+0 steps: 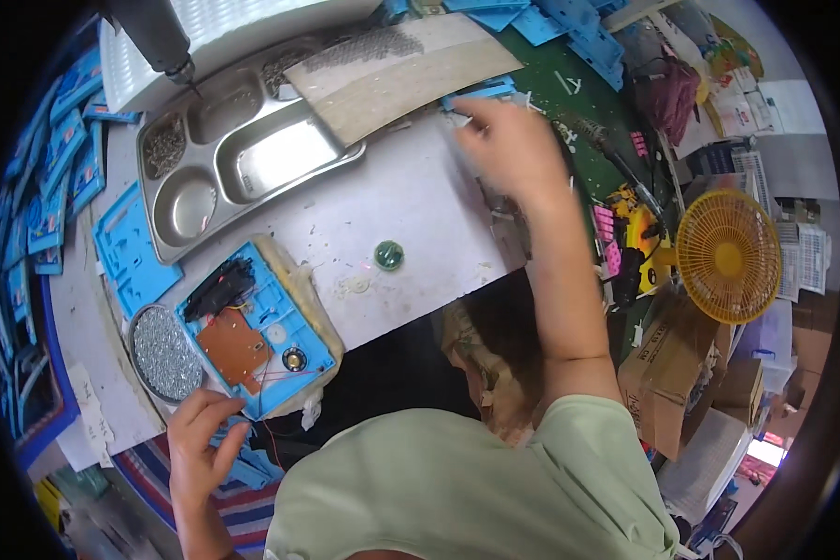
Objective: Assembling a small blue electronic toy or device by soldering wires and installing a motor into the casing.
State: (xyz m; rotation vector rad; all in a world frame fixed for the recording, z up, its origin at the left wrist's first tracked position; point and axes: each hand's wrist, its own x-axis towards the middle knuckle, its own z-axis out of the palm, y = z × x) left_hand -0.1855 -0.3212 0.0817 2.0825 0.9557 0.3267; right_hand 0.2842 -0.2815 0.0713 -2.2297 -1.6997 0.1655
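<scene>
My left hand is beside the lower corner of an open blue plastic casing, its thumb and index finger apart and nothing visible between them. Inside the casing are a brown circuit board, a small round metal part, a black part and thin red wires. A round dish of small silvery screws sits just past my left fingertips. My right hand reaches over the far right of the white work surface, by blue plastic pieces. Its fingers are blurred and partly turned away.
A steel compartment tray holds small parts, with a board lying over its right end. A powered screwdriver hangs above it. Blue casings pile at left. A green round item lies mid-table. A yellow fan stands right.
</scene>
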